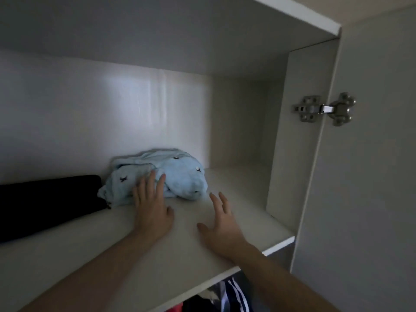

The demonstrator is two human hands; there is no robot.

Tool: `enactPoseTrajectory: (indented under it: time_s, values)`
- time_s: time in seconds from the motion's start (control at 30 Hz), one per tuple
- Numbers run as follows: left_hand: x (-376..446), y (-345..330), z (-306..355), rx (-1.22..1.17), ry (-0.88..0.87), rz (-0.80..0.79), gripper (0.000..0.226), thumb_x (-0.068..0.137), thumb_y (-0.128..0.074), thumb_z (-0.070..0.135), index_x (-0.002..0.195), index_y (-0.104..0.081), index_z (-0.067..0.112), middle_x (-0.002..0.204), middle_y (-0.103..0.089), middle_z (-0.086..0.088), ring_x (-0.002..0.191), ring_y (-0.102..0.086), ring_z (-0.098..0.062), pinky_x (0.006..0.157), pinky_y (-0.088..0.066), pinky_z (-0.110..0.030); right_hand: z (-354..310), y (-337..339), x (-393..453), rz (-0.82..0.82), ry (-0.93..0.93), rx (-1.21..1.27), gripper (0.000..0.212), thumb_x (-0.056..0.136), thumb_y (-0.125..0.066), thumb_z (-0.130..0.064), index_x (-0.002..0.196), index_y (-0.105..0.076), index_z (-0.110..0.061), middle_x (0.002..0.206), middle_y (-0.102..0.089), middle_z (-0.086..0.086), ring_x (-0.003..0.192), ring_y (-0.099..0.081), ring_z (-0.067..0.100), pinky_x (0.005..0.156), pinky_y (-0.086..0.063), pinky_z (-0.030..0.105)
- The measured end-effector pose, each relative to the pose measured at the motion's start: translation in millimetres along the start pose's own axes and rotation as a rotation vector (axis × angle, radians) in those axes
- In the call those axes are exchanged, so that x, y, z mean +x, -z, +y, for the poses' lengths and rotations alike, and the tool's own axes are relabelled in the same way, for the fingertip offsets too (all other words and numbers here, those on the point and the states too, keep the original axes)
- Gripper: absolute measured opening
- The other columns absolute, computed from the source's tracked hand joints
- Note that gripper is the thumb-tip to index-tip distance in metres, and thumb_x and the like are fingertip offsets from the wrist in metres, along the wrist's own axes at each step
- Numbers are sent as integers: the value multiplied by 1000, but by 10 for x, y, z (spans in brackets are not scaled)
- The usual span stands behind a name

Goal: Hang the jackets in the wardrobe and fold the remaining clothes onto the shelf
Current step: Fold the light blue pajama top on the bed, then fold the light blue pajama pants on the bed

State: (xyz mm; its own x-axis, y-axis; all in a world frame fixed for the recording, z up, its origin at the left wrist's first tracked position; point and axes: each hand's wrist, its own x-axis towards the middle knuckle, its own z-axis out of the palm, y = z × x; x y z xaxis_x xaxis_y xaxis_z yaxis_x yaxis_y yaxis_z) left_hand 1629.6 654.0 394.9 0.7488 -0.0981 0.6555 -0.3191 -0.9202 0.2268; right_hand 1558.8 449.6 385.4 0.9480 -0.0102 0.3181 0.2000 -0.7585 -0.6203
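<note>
A light blue garment [180, 176] with small dark marks lies loosely folded on the white wardrobe shelf [112, 255], toward the back. My left hand [152, 207] lies flat, its straight fingertips touching the front of the blue garment. My right hand [221, 226] hovers open just right of it, fingers spread, a little short of the cloth. A black folded garment [45, 203] lies on the shelf at the left, touching the blue one.
Below the shelf's front edge hang clothes, among them a dark jacket with white stripes [231, 296]. The wardrobe's right side panel [290, 143] bounds the shelf, and the open door [371, 176] with a metal hinge [324, 109] stands at the right. Another shelf [202, 30] is overhead.
</note>
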Motion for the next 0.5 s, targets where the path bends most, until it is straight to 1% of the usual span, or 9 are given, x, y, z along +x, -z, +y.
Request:
enactPoseTrajectory:
  time_s: [0.1,0.17,0.2,0.23,0.3,0.37,0.43,0.5]
  values:
    - [-243,185,579,-169,-224,-88,94,73,-76,22,157,-32,19,169,-14,-5,155,-8,-36,124,-7,-56,17,391,-591,101,-3,36,82,91,-69,-37,158,-22,-33,167,-8,-9,151,-26,13,116,-28,22]
    - [-435,338,993,-261,-377,-157,90,79,-73,32,157,-29,22,168,-16,-2,156,-11,-30,125,-7,-54,78,691,-1071,163,-17,44,77,91,-69,-33,156,-28,-33,164,-17,-12,148,-28,6,112,-23,10]
    - [-557,419,1205,-309,-453,-176,88,80,-70,37,156,-28,23,166,-19,0,155,-14,-27,125,-8,-53,129,844,-1341,198,-30,46,74,92,-69,-32,155,-30,-34,161,-23,-15,146,-30,2,111,-24,8]
    - [-690,498,1412,-361,-523,-188,85,81,-67,40,155,-29,25,164,-22,2,154,-18,-24,125,-9,-52,186,996,-1621,234,-51,44,72,92,-68,-31,153,-32,-36,156,-28,-19,142,-33,-2,111,-28,10]
    - [-1011,634,1811,-474,-628,-216,78,82,-62,43,152,-32,28,161,-25,7,152,-21,-18,125,-8,-48,316,1285,-2215,290,-119,5,67,92,-68,-30,150,-35,-40,149,-33,-27,135,-38,-7,112,-38,21]
    - [-1377,712,2174,-562,-709,-283,73,84,-57,46,151,-31,33,161,-23,12,153,-19,-13,125,-6,-42,438,1546,-2839,338,-209,-51,65,91,-69,-31,148,-39,-41,148,-33,-30,134,-40,-7,112,-41,27]
    - [-1773,740,2527,-644,-777,-366,70,84,-56,49,149,-33,36,160,-23,15,152,-21,-12,124,-12,-39,519,1798,-3492,396,-303,-112,64,91,-70,-32,147,-40,-43,149,-33,-30,135,-40,-6,113,-41,28]
    - [-2224,783,2927,-725,-815,-440,67,82,-60,47,145,-41,35,156,-30,16,150,-28,-11,123,-21,-43,562,2030,-4187,452,-396,-174,62,92,-68,-34,146,-39,-44,149,-31,-33,136,-38,-9,114,-39,27]
